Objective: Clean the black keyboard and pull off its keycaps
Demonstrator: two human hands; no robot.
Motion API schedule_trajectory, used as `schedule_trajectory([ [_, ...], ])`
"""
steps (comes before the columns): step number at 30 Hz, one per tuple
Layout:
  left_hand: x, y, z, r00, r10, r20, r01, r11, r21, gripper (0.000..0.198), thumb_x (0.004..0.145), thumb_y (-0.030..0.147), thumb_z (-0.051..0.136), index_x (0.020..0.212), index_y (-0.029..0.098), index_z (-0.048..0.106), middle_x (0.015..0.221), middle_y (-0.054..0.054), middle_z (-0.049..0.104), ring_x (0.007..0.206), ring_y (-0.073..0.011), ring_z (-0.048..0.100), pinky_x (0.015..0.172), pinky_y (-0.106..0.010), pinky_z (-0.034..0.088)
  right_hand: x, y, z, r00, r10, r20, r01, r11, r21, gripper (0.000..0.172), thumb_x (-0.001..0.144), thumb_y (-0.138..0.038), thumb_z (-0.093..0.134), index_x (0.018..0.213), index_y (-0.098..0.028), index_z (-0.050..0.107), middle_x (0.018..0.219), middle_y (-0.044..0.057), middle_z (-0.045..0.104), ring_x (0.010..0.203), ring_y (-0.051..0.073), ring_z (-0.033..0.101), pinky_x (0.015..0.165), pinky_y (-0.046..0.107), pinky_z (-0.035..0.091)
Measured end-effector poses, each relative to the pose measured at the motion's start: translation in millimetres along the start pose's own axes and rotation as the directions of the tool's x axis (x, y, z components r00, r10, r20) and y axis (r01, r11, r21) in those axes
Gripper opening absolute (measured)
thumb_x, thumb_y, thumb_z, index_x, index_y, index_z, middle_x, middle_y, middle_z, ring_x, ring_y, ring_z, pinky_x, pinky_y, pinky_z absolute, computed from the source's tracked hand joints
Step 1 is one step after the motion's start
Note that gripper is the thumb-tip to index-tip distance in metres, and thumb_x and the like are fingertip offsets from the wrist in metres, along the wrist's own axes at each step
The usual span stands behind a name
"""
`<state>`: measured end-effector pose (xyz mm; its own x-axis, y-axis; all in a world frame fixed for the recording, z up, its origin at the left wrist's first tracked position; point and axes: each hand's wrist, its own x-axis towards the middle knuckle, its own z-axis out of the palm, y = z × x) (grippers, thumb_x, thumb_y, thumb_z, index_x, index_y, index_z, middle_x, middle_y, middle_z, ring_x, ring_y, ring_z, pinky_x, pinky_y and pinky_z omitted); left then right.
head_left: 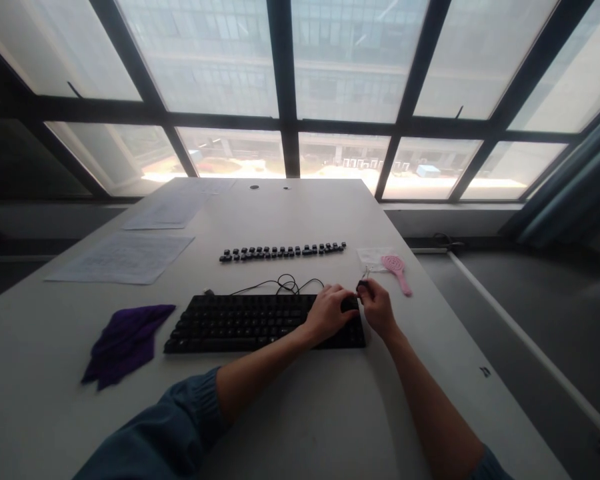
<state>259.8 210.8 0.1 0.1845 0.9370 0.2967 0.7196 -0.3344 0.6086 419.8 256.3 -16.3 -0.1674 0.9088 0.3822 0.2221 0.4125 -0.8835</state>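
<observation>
A black keyboard [240, 323] lies flat near the middle of the table. My left hand [330, 310] is over its right end, fingers bent and thumb low on the keys, gripping that end. Just beyond the keyboard's top right corner, my right hand [377, 307] pinches a small keycap puller [365, 272] with thin wire prongs pointing away from me. A small dark piece shows at those fingertips; whether it is a keycap or the puller's handle, I cannot tell. The fingertips of both hands nearly meet. Loose black keycaps [283, 252] stand in two rows behind the keyboard.
A coiled cable [287, 285] runs behind the keyboard. Beside my right hand are a pink hairbrush [395, 268] and a clear plastic bag [373, 257]. Purple cloth [125, 343] and printed sheets [125, 259] lie to the left. The white table [300, 427] has its right edge nearby.
</observation>
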Motion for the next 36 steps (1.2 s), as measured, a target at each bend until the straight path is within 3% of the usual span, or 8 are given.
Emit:
schedule_trajectory([
  [5, 0.0, 0.8, 0.1, 1.0, 0.001, 0.0, -0.001, 1.0, 0.003, 0.031, 0.079, 0.031, 0.079, 0.109, 0.023, 0.072, 0.101, -0.005, 0.067, 0.102, -0.0252, 0.057, 0.092, -0.036, 0.047, 2.3, 1.2, -4.6, 0.996, 0.025, 0.086, -0.026, 1.0, 0.013, 0.023, 0.092, -0.034, 0.052, 0.074, -0.02, 0.053, 0.064, -0.003, 0.052, 0.058, 0.014, 0.046, 0.057, 0.026, 0.037],
  [9, -0.4, 2.7, -1.6, 1.0, 0.008, -0.001, -0.008, 1.0, 0.014, 0.024, 0.081, 0.03, 0.076, 0.105, 0.022, 0.073, 0.1, -0.006, 0.067, 0.1, -0.0248, 0.057, 0.09, -0.035, 0.047, -1.2, -0.3, -4.5, 0.991, -0.016, 0.13, 0.022, 0.999, -0.046, 0.02, 0.092, -0.031, 0.052, 0.074, -0.021, 0.053, 0.064, -0.003, 0.05, 0.06, 0.014, 0.045, 0.057, 0.026, 0.036],
  [14, 4.0, 6.0, -2.6, 1.0, -0.018, 0.021, 0.017, 0.998, 0.056, 0.011, 0.083, 0.028, 0.073, 0.092, 0.022, 0.075, 0.098, -0.006, 0.068, 0.097, -0.0228, 0.059, 0.087, -0.033, 0.047, -9.3, -4.0, 0.5, 0.992, -0.105, 0.064, 0.111, 0.988, -0.107, 0.017, 0.091, -0.027, 0.052, 0.076, -0.021, 0.052, 0.066, -0.002, 0.053, 0.063, 0.015, 0.048, 0.061, 0.026, 0.038],
  [19, 10.1, 10.0, 1.2, 0.995, -0.094, 0.043, 0.086, 0.983, 0.163, 0.009, 0.086, 0.025, 0.066, 0.086, 0.023, 0.075, 0.094, -0.004, 0.069, 0.093, -0.0214, 0.06, 0.079, -0.031, 0.047, -14.5, -1.9, 8.1, 0.992, -0.124, -0.015, 0.12, 0.982, -0.145, 0.018, 0.093, -0.028, 0.05, 0.077, -0.022, 0.052, 0.067, -0.002, 0.055, 0.063, 0.016, 0.049, 0.061, 0.027, 0.038],
  [26, 5.0, 9.4, 11.3, 1.0, -0.005, 0.009, 0.003, 0.978, 0.207, 0.008, 0.092, 0.022, 0.06, 0.09, 0.021, 0.068, 0.098, -0.005, 0.068, 0.094, -0.0218, 0.06, 0.082, -0.034, 0.046, -19.8, 3.8, 19.0, 0.986, -0.125, -0.11, 0.11, 0.984, -0.139, 0.017, 0.095, -0.03, 0.048, 0.081, -0.022, 0.054, 0.072, 0.0, 0.059, 0.067, 0.018, 0.053, 0.066, 0.028, 0.042],
  [31, 3.8, 8.2, 14.6, 1.0, 0.019, -0.013, -0.015, 0.973, 0.228, 0.009, 0.096, 0.02, 0.054, 0.098, 0.02, 0.063, 0.101, -0.006, 0.065, 0.094, -0.0227, 0.059, 0.085, -0.035, 0.046, -20.0, -5.3, 20.0, 0.98, -0.124, -0.156, 0.104, 0.986, -0.132, 0.022, 0.097, -0.035, 0.045, 0.08, -0.024, 0.051, 0.071, 0.0, 0.058, 0.066, 0.018, 0.053, 0.066, 0.029, 0.042],
  [36, 4.7, 11.0, 9.7, 0.996, 0.082, -0.031, -0.079, 0.993, 0.082, 0.006, 0.096, 0.02, 0.057, 0.099, 0.02, 0.062, 0.101, -0.005, 0.064, 0.098, -0.0217, 0.057, 0.09, -0.034, 0.047, -15.8, -13.9, 11.2, 0.977, -0.123, -0.173, 0.105, 0.988, -0.11, 0.02, 0.098, -0.034, 0.046, 0.081, -0.023, 0.051, 0.069, -0.001, 0.056, 0.062, 0.017, 0.05, 0.061, 0.027, 0.04],
])
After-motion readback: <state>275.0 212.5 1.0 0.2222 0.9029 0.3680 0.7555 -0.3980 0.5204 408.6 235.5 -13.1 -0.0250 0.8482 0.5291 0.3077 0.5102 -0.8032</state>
